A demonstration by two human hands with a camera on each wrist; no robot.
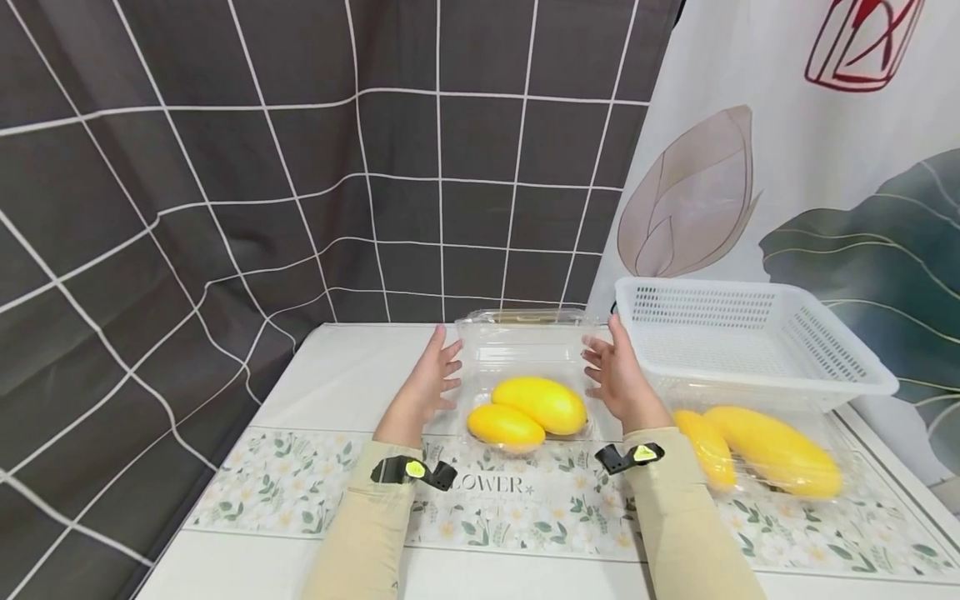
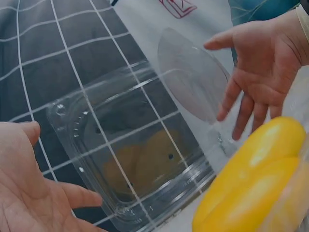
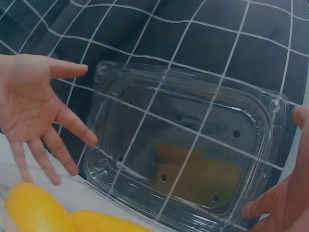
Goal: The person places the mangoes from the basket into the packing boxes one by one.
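Note:
Two yellow mangoes [image 1: 538, 404] lie side by side in a clear plastic clamshell box [image 1: 480, 379] on the table. Its transparent lid [image 3: 193, 145] stands raised at the back, with small round holes and a faint reflection of the fruit. My left hand [image 1: 431, 385] is at the box's left side, palm inward and fingers spread. On the opposite side is my right hand [image 1: 621, 379], also with spread fingers and its palm turned inward. Neither hand grips anything; whether fingertips touch the lid's edges I cannot tell. The left wrist view shows the mangoes [image 2: 251, 179] close up.
Right of my right forearm, another clear box holds two more yellow mangoes [image 1: 776, 450]. A white perforated plastic basket [image 1: 855, 362] stands behind it. A floral runner [image 1: 285, 483] crosses the white table. Dark grid-patterned cloth [image 1: 480, 208] hangs behind and at the left.

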